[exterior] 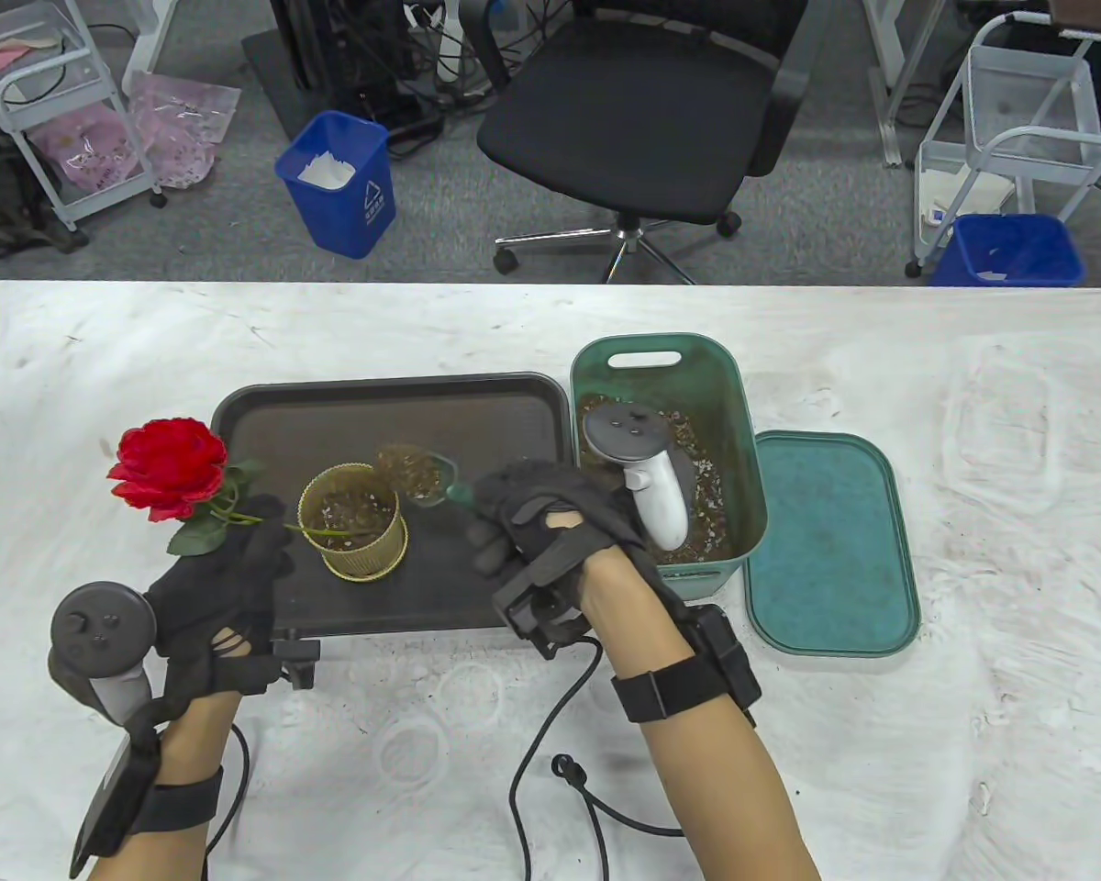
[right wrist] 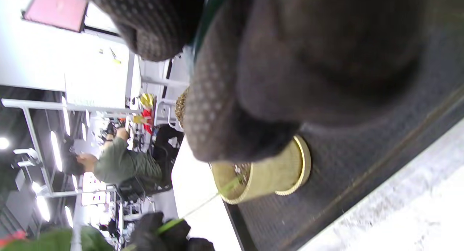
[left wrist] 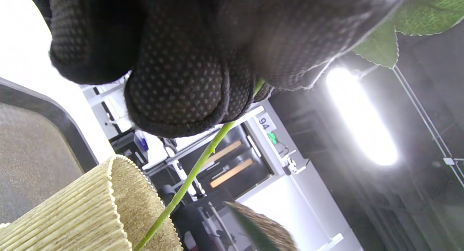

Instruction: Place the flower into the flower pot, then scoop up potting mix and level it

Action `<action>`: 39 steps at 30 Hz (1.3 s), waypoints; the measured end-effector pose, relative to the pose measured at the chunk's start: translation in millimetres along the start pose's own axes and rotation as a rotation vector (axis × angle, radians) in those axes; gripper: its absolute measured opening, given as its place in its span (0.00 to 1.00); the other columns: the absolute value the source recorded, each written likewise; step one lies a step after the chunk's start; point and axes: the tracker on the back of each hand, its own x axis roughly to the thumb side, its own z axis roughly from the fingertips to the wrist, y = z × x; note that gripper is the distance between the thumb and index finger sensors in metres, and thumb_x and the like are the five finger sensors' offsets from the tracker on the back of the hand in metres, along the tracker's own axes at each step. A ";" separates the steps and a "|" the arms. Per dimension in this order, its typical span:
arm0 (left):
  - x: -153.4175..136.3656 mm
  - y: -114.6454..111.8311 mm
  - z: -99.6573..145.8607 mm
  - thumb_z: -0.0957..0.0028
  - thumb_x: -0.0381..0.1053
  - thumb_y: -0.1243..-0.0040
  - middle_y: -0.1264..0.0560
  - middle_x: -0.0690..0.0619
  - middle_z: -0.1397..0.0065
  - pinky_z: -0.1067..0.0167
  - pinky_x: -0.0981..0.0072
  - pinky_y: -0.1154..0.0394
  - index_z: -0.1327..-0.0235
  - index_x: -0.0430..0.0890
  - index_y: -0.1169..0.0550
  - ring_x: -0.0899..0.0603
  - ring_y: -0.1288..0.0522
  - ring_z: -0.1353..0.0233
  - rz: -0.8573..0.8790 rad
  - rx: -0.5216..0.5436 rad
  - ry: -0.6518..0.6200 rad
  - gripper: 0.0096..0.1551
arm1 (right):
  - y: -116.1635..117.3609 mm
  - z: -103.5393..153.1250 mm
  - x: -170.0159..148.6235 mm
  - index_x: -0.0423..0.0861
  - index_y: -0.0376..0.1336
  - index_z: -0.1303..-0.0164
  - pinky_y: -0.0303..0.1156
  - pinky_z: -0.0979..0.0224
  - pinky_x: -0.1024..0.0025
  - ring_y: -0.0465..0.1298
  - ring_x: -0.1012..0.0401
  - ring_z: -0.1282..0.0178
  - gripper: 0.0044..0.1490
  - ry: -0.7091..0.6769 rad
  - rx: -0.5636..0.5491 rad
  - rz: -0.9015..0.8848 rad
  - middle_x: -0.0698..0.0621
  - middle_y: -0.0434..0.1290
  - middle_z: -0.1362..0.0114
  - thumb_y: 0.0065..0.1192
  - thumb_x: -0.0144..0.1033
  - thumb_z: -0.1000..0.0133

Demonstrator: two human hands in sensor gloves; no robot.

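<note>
A red rose leans out to the left of the gold ribbed flower pot, its green stem running down into the pot. My left hand pinches the stem just left of the pot. The pot stands on a dark tray and holds some potting mix. My right hand grips the green handle of a clear scoop heaped with mix, held over the pot's far right rim. In the right wrist view the pot shows below my fingers.
A green tub of potting mix stands right of the tray, its lid lying flat on the white table further right. Glove cables trail over the table's near edge. An office chair and blue bins stand beyond the far edge.
</note>
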 end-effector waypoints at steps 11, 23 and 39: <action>1.3 1.1 0.0 0.56 0.56 0.28 0.13 0.51 0.50 0.58 0.57 0.13 0.50 0.49 0.13 0.48 0.09 0.64 -0.009 0.001 -0.010 0.23 | 43.3 -39.6 17.0 0.34 0.65 0.40 0.86 0.78 0.69 0.88 0.55 0.76 0.33 0.069 -0.013 0.217 0.41 0.83 0.54 0.62 0.40 0.50; 0.9 1.6 0.1 0.56 0.56 0.28 0.13 0.51 0.50 0.58 0.58 0.13 0.51 0.49 0.13 0.48 0.09 0.64 -0.014 -0.001 -0.012 0.23 | 62.8 -55.2 53.6 0.39 0.71 0.44 0.83 0.83 0.68 0.86 0.56 0.83 0.30 0.061 -0.152 0.634 0.44 0.85 0.61 0.66 0.43 0.50; 0.4 2.4 -0.3 0.56 0.56 0.28 0.13 0.51 0.50 0.58 0.57 0.13 0.50 0.49 0.13 0.48 0.09 0.64 -0.005 0.004 0.000 0.23 | 105.5 -12.9 71.0 0.39 0.68 0.41 0.84 0.75 0.65 0.87 0.54 0.75 0.33 -0.198 -0.343 1.136 0.44 0.84 0.55 0.70 0.41 0.53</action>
